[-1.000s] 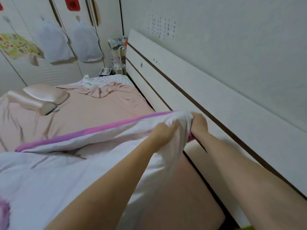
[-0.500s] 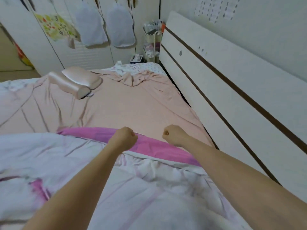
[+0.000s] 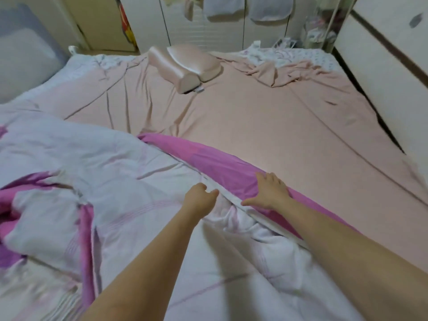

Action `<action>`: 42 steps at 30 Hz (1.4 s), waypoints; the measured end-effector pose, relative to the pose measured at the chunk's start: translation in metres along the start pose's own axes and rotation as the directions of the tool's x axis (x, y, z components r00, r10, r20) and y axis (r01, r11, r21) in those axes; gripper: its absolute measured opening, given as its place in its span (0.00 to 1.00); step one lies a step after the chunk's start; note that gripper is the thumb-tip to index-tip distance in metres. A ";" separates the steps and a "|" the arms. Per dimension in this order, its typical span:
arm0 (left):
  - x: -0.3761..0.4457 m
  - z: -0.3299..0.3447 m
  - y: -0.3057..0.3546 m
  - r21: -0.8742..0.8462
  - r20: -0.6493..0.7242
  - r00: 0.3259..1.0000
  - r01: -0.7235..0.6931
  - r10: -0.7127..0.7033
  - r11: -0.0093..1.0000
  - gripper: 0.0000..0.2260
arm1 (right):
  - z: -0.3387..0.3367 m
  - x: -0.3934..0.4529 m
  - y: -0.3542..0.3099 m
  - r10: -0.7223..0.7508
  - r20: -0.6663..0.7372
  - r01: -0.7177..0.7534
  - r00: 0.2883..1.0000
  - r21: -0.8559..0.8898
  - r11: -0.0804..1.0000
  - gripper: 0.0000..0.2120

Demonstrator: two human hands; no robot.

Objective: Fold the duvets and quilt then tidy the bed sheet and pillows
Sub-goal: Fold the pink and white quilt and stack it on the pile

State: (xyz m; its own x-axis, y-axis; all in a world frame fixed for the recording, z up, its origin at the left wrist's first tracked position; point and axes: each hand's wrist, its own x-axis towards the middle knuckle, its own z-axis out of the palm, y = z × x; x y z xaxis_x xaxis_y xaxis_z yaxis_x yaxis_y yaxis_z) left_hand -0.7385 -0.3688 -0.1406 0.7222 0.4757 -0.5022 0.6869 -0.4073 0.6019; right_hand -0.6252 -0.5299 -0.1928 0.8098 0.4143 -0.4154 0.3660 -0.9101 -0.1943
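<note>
On the bed: white-and-magenta duvet (image 3: 120, 172), rumpled, covering the near half of the pink bed sheet (image 3: 266, 117). Right hand (image 3: 269, 193) flat on its magenta border, fingers spread, gripping nothing. Left hand (image 3: 200, 200) loosely curled, empty. Pink pillows (image 3: 185, 66) at far edge.
</note>
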 end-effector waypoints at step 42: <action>-0.238 -0.096 0.129 -0.919 0.275 0.961 0.268 -0.018 0.289 0.21 | -0.207 -0.248 -0.033 -0.530 -0.233 0.575 0.815 0.438 0.691 0.16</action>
State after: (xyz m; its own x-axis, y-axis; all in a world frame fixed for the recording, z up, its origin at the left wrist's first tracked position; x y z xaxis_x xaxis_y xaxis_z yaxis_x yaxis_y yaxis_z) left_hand -0.8296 -0.4602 0.1161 0.7043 0.2504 -0.6643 0.3169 0.7264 0.6098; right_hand -0.7430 -0.6034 0.1004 0.5728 0.8192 -0.0286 0.5177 -0.3886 -0.7622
